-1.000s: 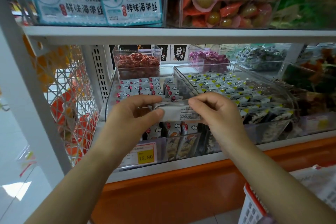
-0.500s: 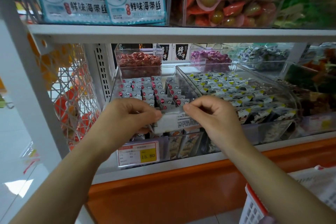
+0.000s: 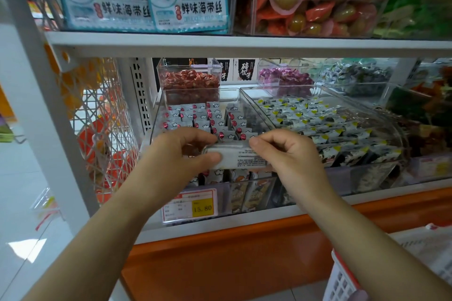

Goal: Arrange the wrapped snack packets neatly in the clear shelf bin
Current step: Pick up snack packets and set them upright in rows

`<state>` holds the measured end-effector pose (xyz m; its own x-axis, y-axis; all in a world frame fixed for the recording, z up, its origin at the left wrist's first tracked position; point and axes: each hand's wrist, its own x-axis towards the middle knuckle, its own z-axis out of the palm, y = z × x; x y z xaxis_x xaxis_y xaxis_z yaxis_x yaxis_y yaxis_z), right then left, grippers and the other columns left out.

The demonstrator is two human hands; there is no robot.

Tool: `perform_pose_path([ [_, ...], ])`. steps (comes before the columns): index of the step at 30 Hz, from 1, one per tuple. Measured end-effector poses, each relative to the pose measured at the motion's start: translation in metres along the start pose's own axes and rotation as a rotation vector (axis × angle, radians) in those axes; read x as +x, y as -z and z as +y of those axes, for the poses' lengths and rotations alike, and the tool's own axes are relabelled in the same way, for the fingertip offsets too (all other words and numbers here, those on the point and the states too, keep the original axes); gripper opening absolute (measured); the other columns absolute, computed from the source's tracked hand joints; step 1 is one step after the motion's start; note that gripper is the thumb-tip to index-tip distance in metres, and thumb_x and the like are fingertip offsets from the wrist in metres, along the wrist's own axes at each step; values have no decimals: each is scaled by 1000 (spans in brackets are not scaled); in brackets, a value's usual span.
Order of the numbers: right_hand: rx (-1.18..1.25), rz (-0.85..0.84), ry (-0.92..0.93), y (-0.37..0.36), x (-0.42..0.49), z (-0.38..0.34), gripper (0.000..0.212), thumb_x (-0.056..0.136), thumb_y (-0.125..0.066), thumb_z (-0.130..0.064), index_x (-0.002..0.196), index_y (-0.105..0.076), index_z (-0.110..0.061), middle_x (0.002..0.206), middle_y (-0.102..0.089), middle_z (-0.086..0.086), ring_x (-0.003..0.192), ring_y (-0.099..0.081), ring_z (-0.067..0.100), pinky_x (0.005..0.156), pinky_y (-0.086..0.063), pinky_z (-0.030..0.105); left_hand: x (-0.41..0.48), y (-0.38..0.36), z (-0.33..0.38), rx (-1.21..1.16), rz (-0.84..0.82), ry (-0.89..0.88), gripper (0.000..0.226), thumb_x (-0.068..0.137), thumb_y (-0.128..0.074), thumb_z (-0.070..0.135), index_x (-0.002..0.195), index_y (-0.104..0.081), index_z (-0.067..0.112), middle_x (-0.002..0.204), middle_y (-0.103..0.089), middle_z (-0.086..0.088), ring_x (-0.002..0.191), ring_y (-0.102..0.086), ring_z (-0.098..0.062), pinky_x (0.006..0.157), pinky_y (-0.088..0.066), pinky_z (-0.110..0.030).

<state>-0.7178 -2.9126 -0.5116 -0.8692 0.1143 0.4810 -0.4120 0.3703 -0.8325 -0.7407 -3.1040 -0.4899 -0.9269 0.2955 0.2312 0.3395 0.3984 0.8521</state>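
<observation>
Above the bin (image 3: 154,120), packet (image 3: 238,157) spans left-right, seemingly level

Clear glossy plastic bin (image 3: 244,179); shiny foil-like packets (image 3: 215,115); matt white metal shelf (image 3: 244,44)

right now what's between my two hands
In the head view, a white snack packet spans the gap, left hand and right hand pinching its ends.

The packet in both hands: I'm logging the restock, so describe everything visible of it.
The packet is a whitish, glossy wrapper with small dark print, held level. The left hand pinches its left end, the right hand its right end. It sits over the front of the clear bin, above rows of standing packets.
</observation>
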Motion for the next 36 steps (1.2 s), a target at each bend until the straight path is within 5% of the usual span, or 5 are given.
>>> perform_pose_path([
  [11, 46, -213, -91, 21, 11, 5, 20, 86, -61, -11, 73, -69, -24, 65, -68, -15, 63, -62, -7, 52, -46, 8, 2, -1, -3, 16, -7, -40, 22, 85, -62, 23, 97, -62, 41, 91, -65, 5, 72, -64, -5, 57, -53, -16],
  [17, 134, -120, -86, 13, 10, 11, 36, 78, -58, -36, 84, -72, -4, 89, -65, 31, 80, -67, 36, 68, -58, 47, 5, -6, -7, 0, 89, -9, 18, 88, -60, 25, 102, -65, 35, 84, -69, 8, 68, -65, -3, 55, -51, -15],
  [26, -5, -60, 15, -3, 13, 4, 37, 82, -68, -22, 114, -58, -36, 103, -69, -2, 87, -68, 10, 80, -56, 27, 18, -18, -4, -59, 212, 29, 27, 94, -50, 25, 116, -62, 15, 90, -65, 6, 73, -66, -6, 68, -57, -23],
  [32, -53, 130, 5, -16, 56, 0, 30, 82, -69, -20, 110, -60, -17, 98, -64, 4, 88, -66, 28, 83, -54, 47, 30, -10, -9, 1020, 261, -112, 57, 96, -23, 47, 143, -29, 16, 151, -29, -7, 141, -18, -22, 114, -10, -43],
  [36, -123, 110, 55, -45, 103, 0, 24, 83, -69, -16, 98, -51, -13, 83, -54, -8, 83, -62, 23, 77, -54, 33, 36, 5, -25, 1190, 124, 101, 64, 94, -6, 52, 148, -13, 17, 158, -1, -6, 144, 11, -23, 112, 9, -51],
])
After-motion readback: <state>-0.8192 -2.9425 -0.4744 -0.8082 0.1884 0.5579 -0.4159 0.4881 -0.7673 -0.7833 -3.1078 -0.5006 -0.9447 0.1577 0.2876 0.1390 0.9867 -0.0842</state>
